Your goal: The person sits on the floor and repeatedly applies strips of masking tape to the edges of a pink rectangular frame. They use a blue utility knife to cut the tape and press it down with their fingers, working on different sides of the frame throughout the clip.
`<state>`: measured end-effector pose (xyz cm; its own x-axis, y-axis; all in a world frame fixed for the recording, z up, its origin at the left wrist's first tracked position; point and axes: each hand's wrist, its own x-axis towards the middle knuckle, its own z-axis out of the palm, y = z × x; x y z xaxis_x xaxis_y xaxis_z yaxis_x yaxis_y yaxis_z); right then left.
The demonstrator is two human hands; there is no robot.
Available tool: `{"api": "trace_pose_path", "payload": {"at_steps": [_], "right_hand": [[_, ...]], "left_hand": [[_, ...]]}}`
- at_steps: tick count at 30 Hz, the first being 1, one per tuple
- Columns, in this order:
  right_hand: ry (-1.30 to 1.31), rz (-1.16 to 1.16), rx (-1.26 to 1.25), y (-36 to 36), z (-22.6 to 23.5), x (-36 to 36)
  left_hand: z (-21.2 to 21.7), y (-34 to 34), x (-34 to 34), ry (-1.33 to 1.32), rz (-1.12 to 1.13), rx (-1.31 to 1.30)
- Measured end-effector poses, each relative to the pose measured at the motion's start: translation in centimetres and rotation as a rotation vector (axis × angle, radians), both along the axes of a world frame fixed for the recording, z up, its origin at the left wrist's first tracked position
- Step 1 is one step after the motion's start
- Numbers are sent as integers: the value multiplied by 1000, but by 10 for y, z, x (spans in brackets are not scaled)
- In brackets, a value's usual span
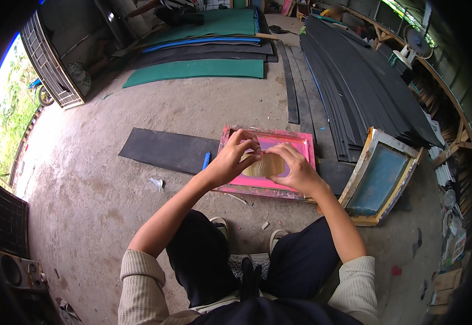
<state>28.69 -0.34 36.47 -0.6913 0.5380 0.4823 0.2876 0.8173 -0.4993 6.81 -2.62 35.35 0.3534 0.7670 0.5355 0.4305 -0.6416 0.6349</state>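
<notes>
A pink-framed printing screen (301,142) lies flat on a long black sheet (165,150) on the concrete floor in front of me. Both my hands rest on its mesh. My left hand (231,160) pinches the upper left edge of a translucent tan patch (264,167) in the middle of the screen. My right hand (295,169) presses flat on the right side of that patch, fingertips meeting those of the left hand. A blue handle (206,160) lies beside the frame's left edge.
A second wooden-framed screen with blue-green mesh (379,177) leans at my right. Stacked black strips (355,81) run back on the right; green, blue and black sheets (198,69) lie far ahead. A speaker (17,271) stands at lower left, shelving along the right wall.
</notes>
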Motion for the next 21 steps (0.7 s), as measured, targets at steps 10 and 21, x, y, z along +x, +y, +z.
{"api": "trace_pose_path", "payload": {"at_steps": [10,21], "right_hand": [[276,-171,-119,17,-29,-15],[368,-367,-328,54,-58,-22]], "left_hand": [[-35,16,15,-196,235,-120],[-59,43,21,-294,255,-256]]}}
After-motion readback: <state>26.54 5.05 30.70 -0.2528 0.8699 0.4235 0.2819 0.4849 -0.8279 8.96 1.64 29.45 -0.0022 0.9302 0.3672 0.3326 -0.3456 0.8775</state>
